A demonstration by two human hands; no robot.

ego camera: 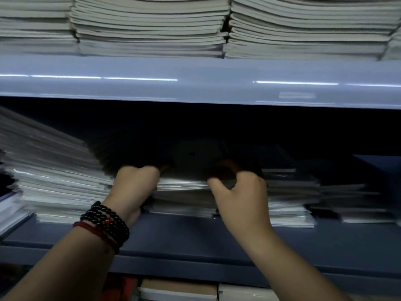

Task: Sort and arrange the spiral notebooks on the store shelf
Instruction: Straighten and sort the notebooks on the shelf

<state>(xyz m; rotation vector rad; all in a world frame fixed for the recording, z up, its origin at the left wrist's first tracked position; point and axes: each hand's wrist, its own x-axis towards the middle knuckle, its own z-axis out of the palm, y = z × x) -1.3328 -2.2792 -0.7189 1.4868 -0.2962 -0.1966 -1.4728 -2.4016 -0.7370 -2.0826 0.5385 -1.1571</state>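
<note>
Shelf (195,233): holds three piles of notebooks; its bare front lip gives me room to draw a bundle out and square it
Upper board (195,83): hangs low over the piles, so I'd lift little and slide flat
Left pile (54,170): fanned and leaning, its right end lost in shadow; I judge it may slump if the bundle beside it comes out fast
Middle pile (184,192): the one in hand, at the shelf centre, edges ragged; I'd take an even bundle and keep both sides level
Right pile (290,196): lower, just beside the middle pile, likely to snag
Right hand (240,192): thumb at the front edge, fingers curled over the middle pile's upper notebooks, pinching them
Left hand (134,183): fingers curled into that pile's left end, gripping; tips hidden in the dark
Beads (104,222): on the left wrist, near the shelf lip; could catch
</note>
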